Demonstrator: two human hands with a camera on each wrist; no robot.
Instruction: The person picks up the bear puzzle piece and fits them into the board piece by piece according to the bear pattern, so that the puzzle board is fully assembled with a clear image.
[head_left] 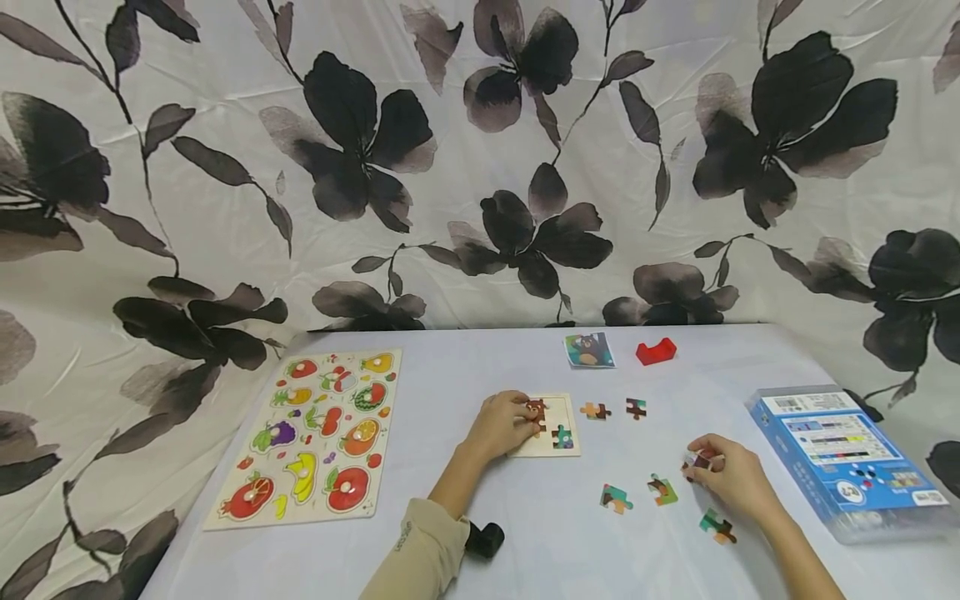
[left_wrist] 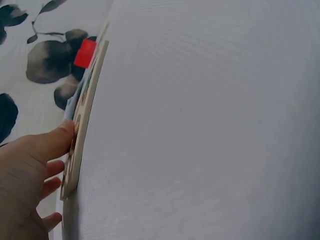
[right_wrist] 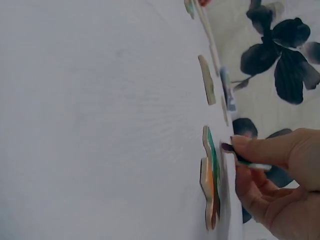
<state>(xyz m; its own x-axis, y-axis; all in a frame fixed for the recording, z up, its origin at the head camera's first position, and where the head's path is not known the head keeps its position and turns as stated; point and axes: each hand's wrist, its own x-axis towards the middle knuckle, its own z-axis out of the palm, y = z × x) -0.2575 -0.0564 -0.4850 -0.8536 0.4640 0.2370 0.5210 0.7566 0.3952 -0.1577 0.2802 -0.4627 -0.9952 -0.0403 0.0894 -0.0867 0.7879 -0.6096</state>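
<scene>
My left hand (head_left: 501, 427) rests on the left side of a pale wooden puzzle tray (head_left: 525, 448), its fingertips on the brown bear pieces (head_left: 537, 410). In the left wrist view the thumb (left_wrist: 62, 137) lies against the tray's face (left_wrist: 85, 122). A green and blue piece (head_left: 562, 437) sits in the tray's lower right corner. My right hand (head_left: 731, 477) pinches a dark jigsaw piece (head_left: 697, 461) between thumb and fingers; the right wrist view shows this piece (right_wrist: 242, 159) edge-on. Near that hand lie loose jigsaw pieces, among them a green-orange one (head_left: 663, 490) and a green-brown one (head_left: 717, 527).
More loose pieces (head_left: 596, 411) lie right of the tray. A bear picture card (head_left: 589, 350) and a red shape (head_left: 656, 352) are at the back. A fruit board (head_left: 306, 442) lies left, a blue-labelled plastic case (head_left: 847, 458) right. A black object (head_left: 486, 540) lies by the left sleeve.
</scene>
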